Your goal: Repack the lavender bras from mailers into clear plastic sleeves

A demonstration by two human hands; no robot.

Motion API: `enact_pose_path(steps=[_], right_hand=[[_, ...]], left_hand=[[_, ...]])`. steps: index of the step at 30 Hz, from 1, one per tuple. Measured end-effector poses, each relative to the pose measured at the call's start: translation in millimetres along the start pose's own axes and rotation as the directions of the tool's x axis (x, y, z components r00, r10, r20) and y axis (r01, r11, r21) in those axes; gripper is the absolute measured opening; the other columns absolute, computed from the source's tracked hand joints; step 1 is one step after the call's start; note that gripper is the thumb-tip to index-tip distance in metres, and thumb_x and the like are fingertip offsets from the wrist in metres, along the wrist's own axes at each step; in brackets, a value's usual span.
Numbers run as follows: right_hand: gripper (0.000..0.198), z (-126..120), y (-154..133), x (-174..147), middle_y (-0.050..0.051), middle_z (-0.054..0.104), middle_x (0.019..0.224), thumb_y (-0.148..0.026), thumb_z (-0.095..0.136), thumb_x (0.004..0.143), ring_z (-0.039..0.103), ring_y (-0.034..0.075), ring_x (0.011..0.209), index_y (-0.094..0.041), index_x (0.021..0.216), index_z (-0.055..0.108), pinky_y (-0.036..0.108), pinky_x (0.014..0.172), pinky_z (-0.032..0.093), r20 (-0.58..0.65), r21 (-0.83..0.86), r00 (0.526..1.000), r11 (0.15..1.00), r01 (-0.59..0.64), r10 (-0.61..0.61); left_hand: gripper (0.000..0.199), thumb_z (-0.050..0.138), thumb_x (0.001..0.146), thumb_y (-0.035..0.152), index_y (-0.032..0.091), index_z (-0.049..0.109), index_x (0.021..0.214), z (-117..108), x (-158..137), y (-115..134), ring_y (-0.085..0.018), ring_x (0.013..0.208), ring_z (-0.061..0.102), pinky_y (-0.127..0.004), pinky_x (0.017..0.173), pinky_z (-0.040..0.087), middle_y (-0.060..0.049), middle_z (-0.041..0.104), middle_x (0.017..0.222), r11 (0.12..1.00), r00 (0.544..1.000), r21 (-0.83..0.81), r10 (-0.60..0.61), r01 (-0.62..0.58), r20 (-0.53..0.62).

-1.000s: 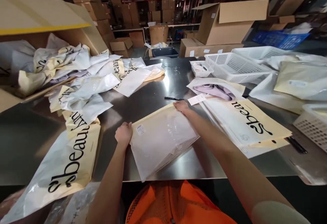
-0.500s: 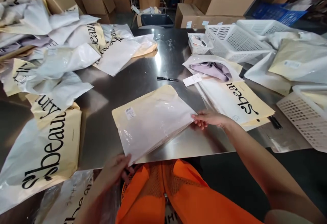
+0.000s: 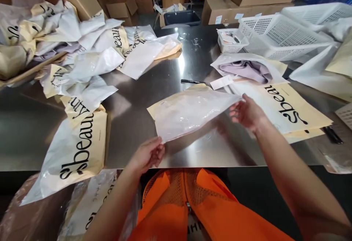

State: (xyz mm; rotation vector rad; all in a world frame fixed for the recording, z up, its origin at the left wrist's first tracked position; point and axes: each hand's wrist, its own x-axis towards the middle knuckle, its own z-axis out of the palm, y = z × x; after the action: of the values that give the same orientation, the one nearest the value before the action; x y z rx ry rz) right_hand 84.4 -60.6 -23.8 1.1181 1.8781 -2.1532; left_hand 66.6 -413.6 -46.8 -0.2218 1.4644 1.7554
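A white and cream plastic packaging bag [image 3: 192,112] is stretched between my two hands, its near edge lifted above the metal table. My left hand [image 3: 150,154] pinches its near left corner. My right hand [image 3: 249,114] grips the near right corner between thumb and fingers. Just beyond the bag lies a black marker pen [image 3: 191,81]. To the right, an opened bag with folded lilac cloth [image 3: 246,70] rests above a stack of printed bags [image 3: 291,105]. A white tag [image 3: 221,82] sticks out beside the cloth.
Printed bags [image 3: 85,142] overhang the table's front edge at left, below a heap of filled bags [image 3: 82,39]. White plastic baskets [image 3: 277,37] and a small basket [image 3: 231,41] stand at the back right. Cardboard boxes [image 3: 220,10] and a dark bin [image 3: 182,17] are behind the table [image 3: 132,123].
Both hands have raised the bag's near edge and tilted it away from me; the barcode label no longer shows. The view has turned slightly left.
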Motion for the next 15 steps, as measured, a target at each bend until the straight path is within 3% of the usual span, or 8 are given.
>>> enact_pose_path(steps=[2,4,5,7,9,11,13,15], right_hand=[[0.061,17.3,45.0,-22.5,0.01,0.061,0.06,-0.062,0.032,0.098,0.057,0.016,0.048,-0.017,0.063,0.053,0.027,0.044,0.039,0.112,-0.072,0.985,0.99,-0.122,0.129],[0.058,45.5,84.8,-52.4,0.006,0.058,0.053,-0.068,0.045,0.091,0.055,0.015,0.044,-0.018,0.064,0.058,0.026,0.043,0.038,0.451,-0.228,0.867,0.967,-0.117,0.211],[0.055,61.4,100.3,-67.2,0.004,0.057,0.053,-0.068,0.049,0.089,0.054,0.014,0.045,-0.02,0.067,0.061,0.026,0.045,0.039,0.577,-0.224,0.792,0.971,-0.079,0.197],[0.057,91.0,120.3,-90.1,0.001,0.05,0.048,-0.071,0.051,0.087,0.048,0.011,0.043,-0.022,0.06,0.059,0.026,0.046,0.039,0.646,-0.15,0.754,0.988,-0.021,0.114],[0.059,109.4,127.2,-97.8,-0.001,0.042,0.045,-0.071,0.056,0.082,0.04,0.009,0.041,-0.022,0.051,0.051,0.025,0.043,0.035,0.599,-0.012,0.8,1.0,-0.025,0.027],[0.059,109.9,124.2,-88.2,-0.003,0.037,0.044,-0.068,0.063,0.078,0.034,0.008,0.04,-0.022,0.047,0.045,0.023,0.04,0.027,0.495,0.121,0.869,0.992,-0.046,-0.02],[0.058,90.5,113.7,-65.0,-0.005,0.032,0.043,-0.064,0.064,0.079,0.028,0.007,0.038,-0.022,0.049,0.038,0.022,0.038,0.021,0.337,0.228,0.941,0.973,-0.04,-0.04],[0.056,56.0,98.7,-36.8,-0.007,0.027,0.045,-0.057,0.06,0.085,0.024,0.005,0.038,-0.022,0.054,0.031,0.02,0.037,0.018,0.146,0.313,0.988,0.95,-0.001,-0.047]], left_hand=[[0.061,0.082,0.052,0.069,0.018,0.049,0.062,17.3,4.7,-25.2,-0.007,0.035,0.039,-0.018,0.033,0.028,0.004,0.049,0.048,0.999,0.999,-0.016,-0.027,0.028,0.019],[0.063,0.081,0.052,0.072,0.017,0.051,0.062,31.3,10.4,-42.7,-0.007,0.034,0.039,-0.019,0.034,0.027,0.004,0.048,0.047,0.999,0.999,0.006,-0.05,0.05,0.017],[0.063,0.08,0.053,0.073,0.017,0.052,0.062,36.8,12.9,-48.8,-0.007,0.033,0.038,-0.019,0.034,0.026,0.004,0.048,0.047,0.998,0.998,0.025,-0.058,0.057,0.023],[0.063,0.078,0.055,0.075,0.018,0.051,0.062,44.9,15.7,-56.7,-0.007,0.032,0.036,-0.02,0.034,0.025,0.005,0.047,0.046,0.996,0.998,0.07,-0.059,0.057,0.032],[0.063,0.076,0.059,0.075,0.019,0.047,0.061,48.3,14.3,-60.4,-0.006,0.033,0.032,-0.02,0.035,0.023,0.006,0.042,0.045,0.992,0.998,0.119,-0.047,0.043,0.037],[0.065,0.075,0.061,0.075,0.019,0.042,0.058,46.3,8.7,-62.2,-0.004,0.036,0.028,-0.019,0.037,0.022,0.008,0.036,0.044,0.988,0.999,0.15,-0.046,0.041,0.028],[0.068,0.08,0.056,0.072,0.019,0.038,0.055,38.5,-0.2,-64.9,-0.004,0.04,0.028,-0.018,0.039,0.023,0.008,0.032,0.046,0.99,0.997,0.122,-0.059,0.063,-0.043],[0.069,0.086,0.05,0.068,0.019,0.036,0.053,26.1,-11.1,-69.6,-0.005,0.042,0.028,-0.019,0.04,0.025,0.007,0.031,0.047,0.993,0.988,0.068,-0.084,0.093,-0.133]])
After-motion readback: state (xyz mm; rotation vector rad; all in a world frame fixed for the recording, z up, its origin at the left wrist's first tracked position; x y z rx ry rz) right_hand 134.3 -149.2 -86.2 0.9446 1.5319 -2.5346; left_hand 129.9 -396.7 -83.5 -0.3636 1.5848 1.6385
